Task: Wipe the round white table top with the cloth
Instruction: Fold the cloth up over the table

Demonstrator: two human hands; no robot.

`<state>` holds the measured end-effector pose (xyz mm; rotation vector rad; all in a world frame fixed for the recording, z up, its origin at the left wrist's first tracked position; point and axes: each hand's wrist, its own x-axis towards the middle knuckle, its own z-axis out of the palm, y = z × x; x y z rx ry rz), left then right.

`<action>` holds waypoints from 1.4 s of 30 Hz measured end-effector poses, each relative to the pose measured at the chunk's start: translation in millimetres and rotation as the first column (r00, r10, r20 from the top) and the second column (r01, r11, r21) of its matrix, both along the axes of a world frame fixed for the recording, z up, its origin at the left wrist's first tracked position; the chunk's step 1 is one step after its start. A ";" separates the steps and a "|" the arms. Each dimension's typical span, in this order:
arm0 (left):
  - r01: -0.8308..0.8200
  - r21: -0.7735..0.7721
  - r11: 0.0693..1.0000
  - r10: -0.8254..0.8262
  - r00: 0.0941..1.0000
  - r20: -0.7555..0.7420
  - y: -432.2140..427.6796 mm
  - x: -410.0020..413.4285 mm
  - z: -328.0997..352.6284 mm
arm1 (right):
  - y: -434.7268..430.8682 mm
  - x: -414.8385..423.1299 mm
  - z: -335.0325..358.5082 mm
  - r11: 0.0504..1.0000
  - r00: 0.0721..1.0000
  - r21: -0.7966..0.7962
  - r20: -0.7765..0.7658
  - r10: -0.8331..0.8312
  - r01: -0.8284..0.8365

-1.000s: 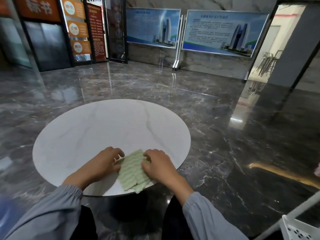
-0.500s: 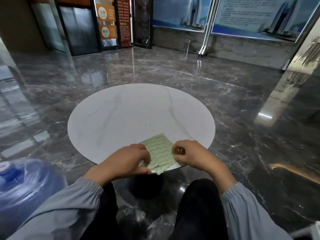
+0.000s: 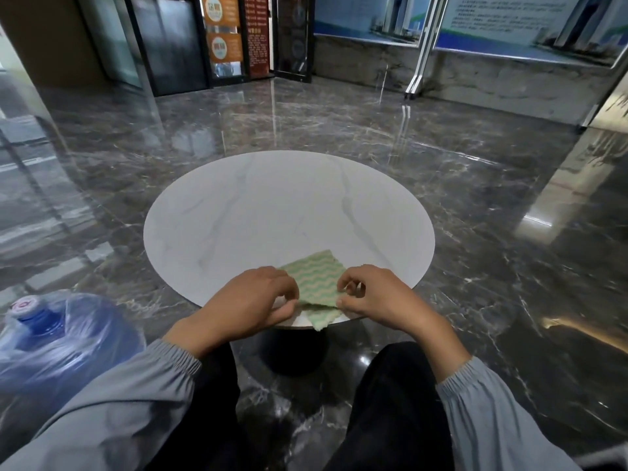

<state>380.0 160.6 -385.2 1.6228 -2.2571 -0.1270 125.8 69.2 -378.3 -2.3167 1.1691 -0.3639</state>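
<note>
The round white table top (image 3: 265, 215) with faint grey veins stands low in front of me on a dark pedestal. A green and cream wavy-striped cloth (image 3: 314, 278) lies folded at its near edge, one corner hanging over the rim. My left hand (image 3: 251, 305) pinches the cloth's left side. My right hand (image 3: 380, 297) pinches its right edge between thumb and fingers. Both hands hover at the near rim, above my dark-trousered knees.
A large blue water bottle (image 3: 57, 348) wrapped in plastic stands on the floor at my left. Glossy dark marble floor (image 3: 492, 232) surrounds the table. Poster boards (image 3: 530, 25) on metal stands and dark glass doors (image 3: 176, 42) line the far wall.
The view swung left and down, bringing the water bottle into sight. Both hands went from lying flat on the cloth to pinching its two sides at the near rim.
</note>
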 end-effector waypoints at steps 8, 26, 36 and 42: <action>-0.138 0.047 0.989 0.143 0.979 -0.144 -36.6 -2.3 44.0 | -16.6 16.3 4.3 0.986 0.999 -0.162 0.016 0.032 -0.029; 0.200 -0.002 0.980 -0.199 0.976 0.088 -15.1 -32.3 -1.9 | -44.2 -41.6 -30.1 0.977 0.996 -0.195 -0.001 0.093 -0.092; -0.431 0.154 0.889 0.435 0.900 0.010 -58.7 5.4 -6.6 | -64.4 10.4 -7.9 0.991 0.998 -0.132 0.064 -0.004 0.013; -0.357 0.271 0.894 0.386 0.920 -0.060 -62.7 3.0 -3.0 | -82.4 49.6 -3.2 0.984 0.969 -0.152 -0.243 0.049 -0.088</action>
